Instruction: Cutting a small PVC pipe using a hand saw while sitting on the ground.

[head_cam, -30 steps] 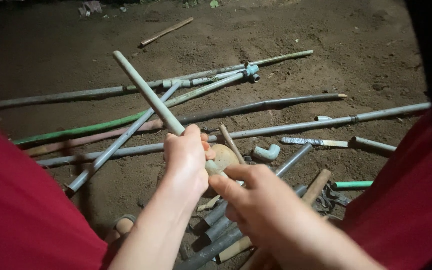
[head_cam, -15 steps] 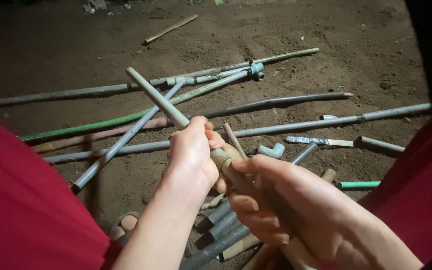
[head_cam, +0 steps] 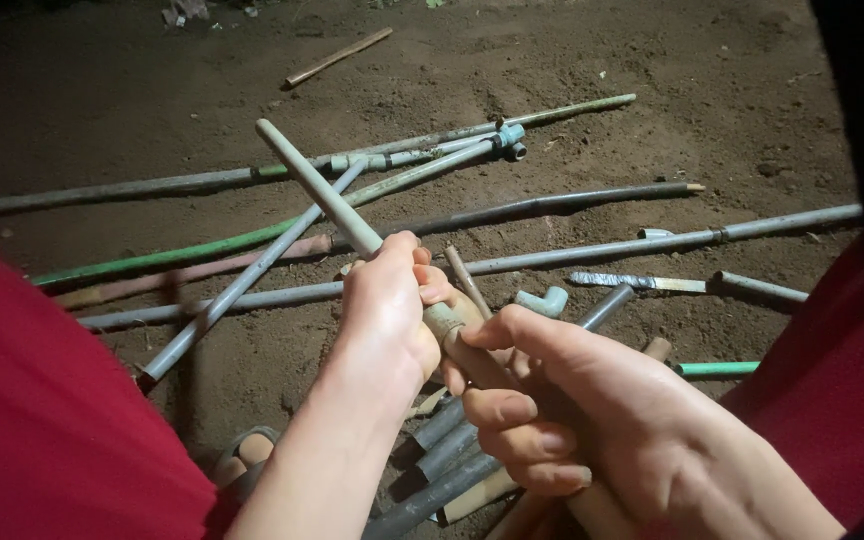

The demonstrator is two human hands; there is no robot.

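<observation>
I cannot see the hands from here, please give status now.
Left hand grip shut on grey pipe. Right hand grip shut on brown pipe. Loose pipes on dirt underneath.

head view | looks steeply down | close over hands [head_cam: 512, 400] | dirt ground [head_cam: 712, 90]

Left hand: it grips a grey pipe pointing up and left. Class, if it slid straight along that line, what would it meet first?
Probably nothing: the left hand would run along the grey pipe above the ground; depth is unclear.

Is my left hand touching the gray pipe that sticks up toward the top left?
Touching. The head view shows the left hand wrapped around the gray pipe, its fingers closed over it just above the right hand.
</observation>
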